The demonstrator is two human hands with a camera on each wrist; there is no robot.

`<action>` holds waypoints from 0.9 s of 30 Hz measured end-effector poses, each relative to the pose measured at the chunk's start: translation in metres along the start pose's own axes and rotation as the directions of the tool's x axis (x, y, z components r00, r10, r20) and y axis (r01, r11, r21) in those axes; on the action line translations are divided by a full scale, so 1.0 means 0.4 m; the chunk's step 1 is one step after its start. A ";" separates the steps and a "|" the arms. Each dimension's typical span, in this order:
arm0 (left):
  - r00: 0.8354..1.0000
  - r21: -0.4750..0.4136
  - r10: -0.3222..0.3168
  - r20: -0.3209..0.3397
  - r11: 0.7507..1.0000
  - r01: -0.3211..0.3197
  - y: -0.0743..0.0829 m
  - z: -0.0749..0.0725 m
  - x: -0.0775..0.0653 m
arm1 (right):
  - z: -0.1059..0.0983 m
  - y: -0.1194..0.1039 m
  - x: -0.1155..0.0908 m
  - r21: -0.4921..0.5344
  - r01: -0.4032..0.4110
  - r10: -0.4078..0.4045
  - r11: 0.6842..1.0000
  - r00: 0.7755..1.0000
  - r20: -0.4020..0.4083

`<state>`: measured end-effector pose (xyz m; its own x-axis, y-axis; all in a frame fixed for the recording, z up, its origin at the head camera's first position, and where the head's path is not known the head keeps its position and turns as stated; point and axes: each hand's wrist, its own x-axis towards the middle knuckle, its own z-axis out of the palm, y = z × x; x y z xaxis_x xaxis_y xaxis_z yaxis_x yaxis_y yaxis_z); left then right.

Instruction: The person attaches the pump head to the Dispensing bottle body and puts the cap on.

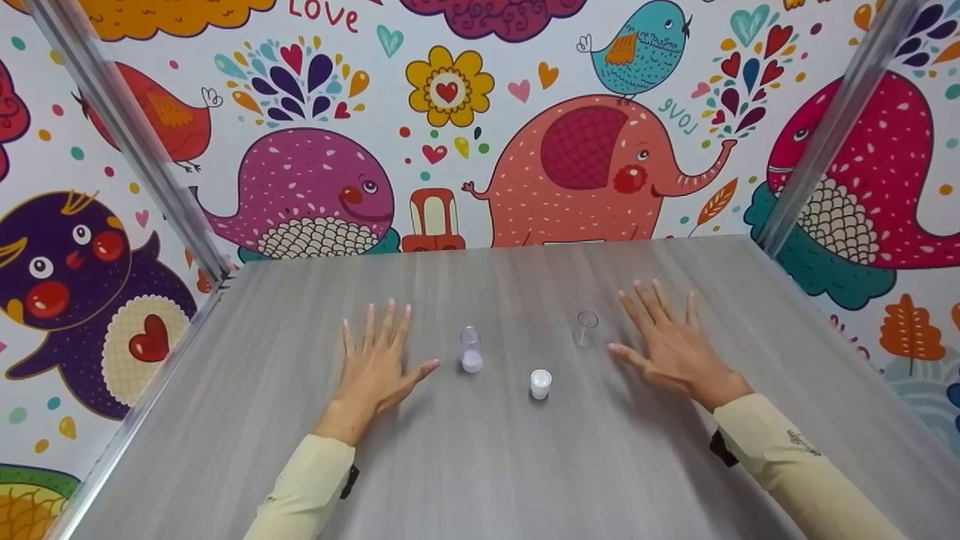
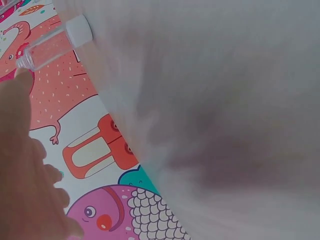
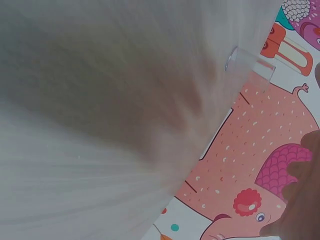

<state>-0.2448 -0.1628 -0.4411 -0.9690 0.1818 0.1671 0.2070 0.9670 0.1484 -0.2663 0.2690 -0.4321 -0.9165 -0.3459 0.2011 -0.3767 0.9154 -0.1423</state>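
My left hand (image 1: 375, 371) is palm down over the table with its fingers spread. To the right of its thumb stands a small clear bottle (image 1: 470, 348) with a white base; in the left wrist view the bottle (image 2: 52, 47) shows a threaded neck, overlapped by the thumb tip. Fingers also spread, my right hand (image 1: 679, 352) is over the table at the right. Just left of it is a clear, cup-like cylinder (image 1: 586, 329), seen again as a clear cylinder (image 3: 251, 67) in the right wrist view. Between the hands stands a small white cap-like piece (image 1: 540, 383). Neither hand holds anything.
The grey wood-grain table (image 1: 480, 465) ends at a wall (image 1: 450, 22) printed with cartoon animals. Metal posts (image 1: 127, 135) rise at the table's far left and far right corners. A metal strip (image 1: 142, 405) runs along the left edge.
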 end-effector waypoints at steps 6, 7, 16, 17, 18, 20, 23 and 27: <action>1.000 -0.021 -0.003 -0.010 1.000 0.003 0.009 0.009 -0.007 | 0.013 -0.019 -0.006 0.003 0.025 -0.025 1.000 0.999 -0.023; 1.000 -0.031 -0.002 -0.012 1.000 0.002 0.011 0.010 -0.008 | 0.014 -0.021 -0.008 0.001 0.028 -0.028 1.000 0.999 -0.027; 1.000 -0.087 -0.003 -0.009 0.996 0.002 0.021 0.025 -0.015 | 0.027 -0.051 -0.023 -0.013 0.042 -0.042 0.999 0.999 -0.024; 1.000 -0.098 -0.003 -0.002 0.995 0.002 0.023 0.026 -0.015 | 0.028 -0.056 -0.024 -0.012 0.045 -0.045 0.999 0.999 -0.023; 1.000 -0.109 -0.003 0.004 0.994 0.003 0.025 0.027 -0.015 | 0.029 -0.060 -0.024 -0.007 0.050 -0.050 0.999 0.998 -0.025; 1.000 -0.136 -0.005 0.016 0.991 0.007 0.029 0.028 -0.014 | 0.030 -0.068 -0.026 0.012 0.062 -0.062 0.998 0.998 -0.024; 0.999 -0.166 -0.006 0.033 0.986 0.011 0.035 0.029 -0.012 | 0.032 -0.078 -0.027 0.026 0.082 -0.081 0.996 0.996 -0.023; 0.998 -0.183 -0.005 0.060 0.983 0.016 0.045 0.030 -0.010 | 0.036 -0.089 -0.027 0.020 0.101 -0.101 0.995 0.994 -0.029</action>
<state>-0.2387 -0.1439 -0.4509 -0.9765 0.1869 0.1073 0.2123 0.9207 0.3274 -0.2451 0.2373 -0.4430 -0.8696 -0.4303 0.2421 -0.4702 0.8714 -0.1401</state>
